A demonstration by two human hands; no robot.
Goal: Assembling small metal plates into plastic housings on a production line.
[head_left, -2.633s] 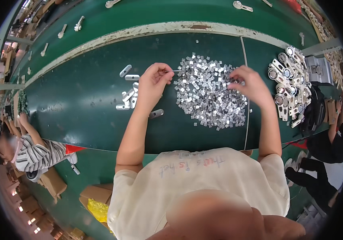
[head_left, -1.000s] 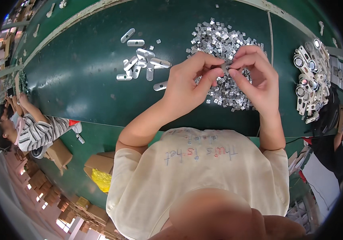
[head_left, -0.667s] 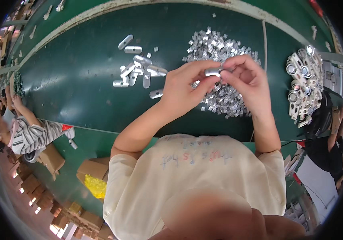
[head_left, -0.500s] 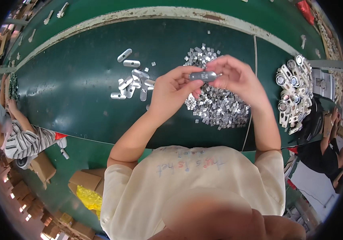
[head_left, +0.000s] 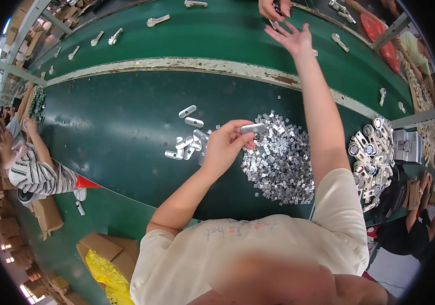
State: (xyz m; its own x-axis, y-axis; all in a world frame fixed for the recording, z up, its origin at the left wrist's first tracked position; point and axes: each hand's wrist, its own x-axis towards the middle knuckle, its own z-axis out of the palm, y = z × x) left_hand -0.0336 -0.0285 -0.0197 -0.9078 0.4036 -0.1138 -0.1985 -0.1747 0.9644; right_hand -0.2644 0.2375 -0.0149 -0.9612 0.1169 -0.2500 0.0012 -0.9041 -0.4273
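Note:
My left hand [head_left: 226, 147] pinches a silver oblong metal cover [head_left: 253, 128] with rounded ends, at the left edge of a heap of small shiny metal pieces [head_left: 283, 168]. My right arm is stretched far across the bench. At its end my right hand [head_left: 294, 38] is open, palm up and fingers spread, over the green conveyor belt [head_left: 227, 38]. Right by its fingertips is another person's hand [head_left: 274, 9], which holds something dark that I cannot make out. Several more silver covers [head_left: 188, 148] lie loosely grouped left of my left hand.
A worn pale rail [head_left: 176, 64] separates the dark green bench [head_left: 110, 117] from the belt, where white handle-shaped parts [head_left: 158, 20] lie scattered. Similar parts are piled [head_left: 372, 157] at the right. Co-workers sit at both ends. A cardboard box [head_left: 121, 254] with yellow plastic stands below left.
My right hand has left the cover and reached far forward over the belt. The left hand keeps hold of the cover. Another person's hand has come into view at the top.

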